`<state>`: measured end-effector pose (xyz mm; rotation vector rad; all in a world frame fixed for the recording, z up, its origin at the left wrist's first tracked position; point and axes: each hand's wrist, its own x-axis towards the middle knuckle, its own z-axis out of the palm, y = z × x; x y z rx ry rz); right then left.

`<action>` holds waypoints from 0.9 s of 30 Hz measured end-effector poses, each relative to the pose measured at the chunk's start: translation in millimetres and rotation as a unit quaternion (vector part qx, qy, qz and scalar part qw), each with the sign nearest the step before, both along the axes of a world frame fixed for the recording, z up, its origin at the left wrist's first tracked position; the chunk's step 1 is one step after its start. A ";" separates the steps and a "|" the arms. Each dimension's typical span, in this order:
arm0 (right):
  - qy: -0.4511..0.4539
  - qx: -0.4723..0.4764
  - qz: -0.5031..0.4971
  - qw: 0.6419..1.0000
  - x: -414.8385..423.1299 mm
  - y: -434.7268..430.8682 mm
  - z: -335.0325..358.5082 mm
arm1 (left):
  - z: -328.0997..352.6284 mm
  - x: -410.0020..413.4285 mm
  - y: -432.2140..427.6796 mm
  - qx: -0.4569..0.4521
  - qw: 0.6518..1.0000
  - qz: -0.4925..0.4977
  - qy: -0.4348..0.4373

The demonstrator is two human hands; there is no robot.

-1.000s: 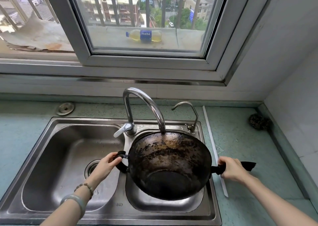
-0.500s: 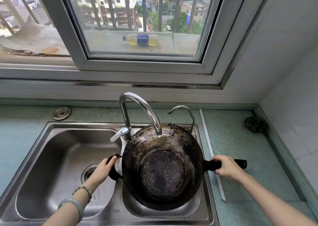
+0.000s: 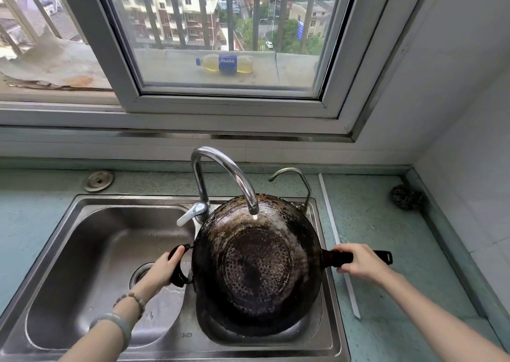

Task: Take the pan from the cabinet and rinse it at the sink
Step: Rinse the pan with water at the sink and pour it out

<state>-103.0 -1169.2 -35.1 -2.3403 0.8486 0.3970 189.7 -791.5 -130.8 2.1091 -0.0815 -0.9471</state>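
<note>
Sink (image 3: 55, 240), left basin: wet steel, with the drain close to the divider.
Left hand (image 3: 162, 270): fingers curled round the small loop handle (image 3: 176, 280) on the pan's left side, above the divider between the two basins.
Tap (image 3: 220, 165): a tall curved spout at the sink's back edge. A thin stream of water (image 3: 255, 216) runs from it onto the upper part of the pan.
Pan (image 3: 256, 268): held over the right basin and tipped up on edge. A dark, stained face with a dotted round centre looks up at the camera. It is probably the underside, though the wide lens makes that hard to be sure of. I cannot tell if the lower rim touches the basin.
Right hand (image 3: 358, 262): closed round the long handle (image 3: 383, 256) near where it joins the pan, just past the sink's right edge.
Counter (image 3: 372, 223), right side: a white strip (image 3: 339, 245) lies along the sink's right edge, and a dark scrubber (image 3: 405, 197) sits in the back right corner.
Progress: fetching is done — the pan is at the sink and under running water, so rinsing is under way. Only the top of this face looks wetted. What is left, by my reading, is to turn the pan through the stream, drain it and shut the tap.
</note>
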 end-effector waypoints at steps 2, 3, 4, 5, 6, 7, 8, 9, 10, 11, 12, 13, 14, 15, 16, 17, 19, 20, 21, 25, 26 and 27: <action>0.001 0.002 -0.007 1.000 -0.4 -0.5 1.1 | -5.5 4.7 4.2 -0.005 1.000 0.007 0.021; 0.001 0.002 -0.010 1.000 -1.0 -1.3 1.9 | -7.2 6.2 6.0 -0.006 1.000 0.012 0.029; 0.001 0.002 -0.012 1.000 -1.5 -2.0 2.9 | -8.7 7.9 8.8 -0.016 0.999 0.021 0.038; 0.000 0.002 -0.013 1.000 -1.8 -2.4 4.3 | -8.6 8.3 10.4 -0.029 0.998 0.027 0.051; 0.001 0.003 -0.012 1.000 -2.4 -3.0 5.5 | -7.6 8.3 11.3 -0.041 0.997 0.032 0.065; 0.002 0.003 -0.008 1.000 -3.0 -3.4 7.0 | -8.5 8.6 12.1 -0.050 0.995 0.041 0.077; 0.005 0.005 -0.005 1.000 -3.5 -3.6 8.0 | -7.0 7.6 12.5 -0.054 0.994 0.050 0.085; 0.008 0.006 -0.005 1.000 -3.8 -3.5 8.6 | -7.0 7.6 14.4 -0.055 0.993 0.059 0.091; 0.013 0.009 -0.004 1.000 -3.9 -3.4 9.1 | -8.0 8.3 16.8 -0.057 0.992 0.067 0.094; 0.018 0.012 -0.001 1.000 -4.6 -3.2 9.3 | -10.1 8.5 18.8 -0.063 0.991 0.072 0.094; 0.022 0.017 0.001 1.000 -4.5 -2.8 9.1 | -11.2 8.9 20.3 -0.070 0.990 0.079 0.095; 0.025 0.021 0.005 0.999 -4.3 -2.4 8.7 | -13.5 9.8 22.4 -0.075 0.989 0.087 0.097; 0.028 0.022 0.007 0.999 -3.9 -1.7 8.3 | -14.8 9.6 24.2 -0.079 0.988 0.094 0.097; 0.030 0.021 0.011 0.999 -3.2 -1.2 7.6 | -14.6 9.3 23.8 -0.082 0.986 0.105 0.096; 0.032 0.020 0.013 0.999 -2.3 -0.6 7.3 | -12.2 7.9 22.1 -0.086 0.985 0.116 0.096; 0.032 0.018 0.014 0.999 -1.3 -0.2 7.1 | -7.9 5.8 19.2 -0.090 0.984 0.125 0.094; 0.033 0.016 0.015 0.999 1.2 0.7 8.1 | 3.4 1.9 13.7 -0.090 0.984 0.129 0.088; 0.034 0.017 0.016 0.999 2.4 1.2 9.3 | 7.6 0.6 11.6 -0.091 0.984 0.130 0.084; 0.035 0.017 0.018 0.999 3.7 1.0 9.5 | 10.3 0.1 10.3 -0.088 0.984 0.129 0.080; 0.024 0.014 0.016 0.999 7.8 0.9 9.5 | 11.4 5.6 11.3 -0.095 0.984 0.131 0.075; 0.022 0.013 0.014 1.000 8.4 1.4 9.5 | 11.6 6.2 11.4 -0.097 0.983 0.133 0.076; 0.022 0.009 0.014 1.000 8.7 1.6 8.9 | 11.1 7.3 11.4 -0.098 0.983 0.133 0.074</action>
